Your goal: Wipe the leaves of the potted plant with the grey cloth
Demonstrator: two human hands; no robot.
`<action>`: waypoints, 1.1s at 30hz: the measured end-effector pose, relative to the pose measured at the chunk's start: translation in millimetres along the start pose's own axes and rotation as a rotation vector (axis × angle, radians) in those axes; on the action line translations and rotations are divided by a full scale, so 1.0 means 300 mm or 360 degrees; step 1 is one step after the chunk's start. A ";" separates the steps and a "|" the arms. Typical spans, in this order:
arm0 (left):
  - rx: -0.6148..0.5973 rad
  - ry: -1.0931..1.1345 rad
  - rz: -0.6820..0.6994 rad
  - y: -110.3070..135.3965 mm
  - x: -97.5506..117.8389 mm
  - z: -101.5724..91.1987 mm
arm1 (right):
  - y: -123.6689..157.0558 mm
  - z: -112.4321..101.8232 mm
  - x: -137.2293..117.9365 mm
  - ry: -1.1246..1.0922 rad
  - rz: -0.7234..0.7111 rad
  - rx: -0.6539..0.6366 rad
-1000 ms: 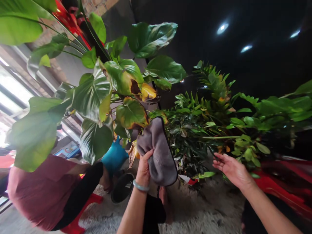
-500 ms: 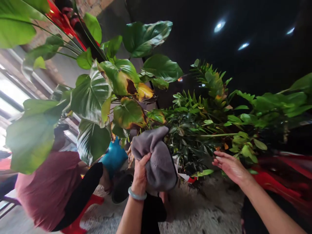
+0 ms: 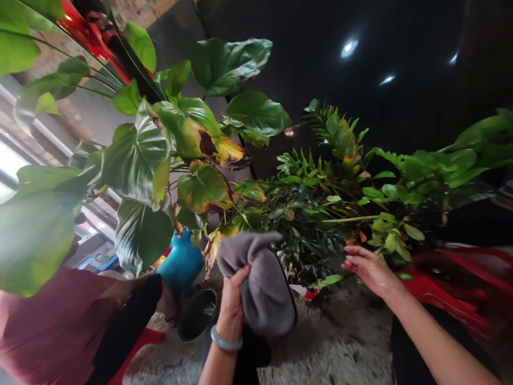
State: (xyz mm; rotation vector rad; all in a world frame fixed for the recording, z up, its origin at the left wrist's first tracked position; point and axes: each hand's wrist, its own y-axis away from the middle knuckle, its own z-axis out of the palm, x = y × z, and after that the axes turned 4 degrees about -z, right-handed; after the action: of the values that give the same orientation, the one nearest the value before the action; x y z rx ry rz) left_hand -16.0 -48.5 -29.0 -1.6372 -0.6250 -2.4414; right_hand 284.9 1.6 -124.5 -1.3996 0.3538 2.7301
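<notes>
A bunched grey cloth (image 3: 266, 289) with a dark edge hangs from my left hand (image 3: 233, 299), its thumb pressed on the front. A pale bangle (image 3: 226, 339) circles that wrist. Beyond the cloth are large leaves with yellowed, browned edges, such as this leaf (image 3: 206, 187). My right hand (image 3: 369, 270) holds nothing, its fingers loosely stretched out. It is beside the low dark-leaved plant (image 3: 308, 240); whether the fingertips touch a leaf I cannot tell.
At the left sits a person in a pink shirt (image 3: 44, 321). Near them are a blue container (image 3: 180, 264) and a dark bucket (image 3: 198, 314). A red plastic chair or stool (image 3: 444, 294) stands on the right. Behind the plants rises a glossy black wall (image 3: 320, 48).
The cloth and my left hand are slightly lower. My right hand has moved a little left in view. The person at the left has shifted leftward, and the bucket shows more fully.
</notes>
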 end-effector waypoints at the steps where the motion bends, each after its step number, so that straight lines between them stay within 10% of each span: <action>1: 0.0089 0.0051 0.0104 -0.019 0.040 0.034 | -0.002 0.003 0.004 -0.0003 -0.0003 -0.0015; 6: 0.0174 -0.0088 0.0022 -0.046 -0.028 0.138 | -0.008 0.020 0.029 0.0016 0.0006 -0.0086; 11: -0.0292 -0.0207 -0.0568 0.073 -0.264 0.020 | 0.001 0.008 0.020 0.0121 0.0187 -0.0058; 15: -0.0358 -0.0048 -0.0447 0.105 -0.149 -0.008 | 0.003 -0.004 0.002 0.0050 0.0139 -0.0114; 20: -0.0089 0.0082 0.0087 -0.004 0.044 0.148 | 0.003 0.017 -0.001 -0.0007 0.0050 -0.0095; 28: -0.0435 -0.0415 -0.0355 0.050 -0.242 0.117 | 0.014 0.012 -0.005 0.0135 0.0043 -0.0145; 33: -0.0507 -0.0183 -0.0168 0.082 -0.079 0.184 | 0.012 0.002 -0.015 0.0042 0.0099 -0.0111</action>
State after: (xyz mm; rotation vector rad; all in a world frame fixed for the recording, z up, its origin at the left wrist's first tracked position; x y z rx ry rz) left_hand 48.8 -50.9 -26.4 -1.9164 -0.3572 -2.6485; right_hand 286.5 -1.7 -120.0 -1.4667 0.3113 2.8021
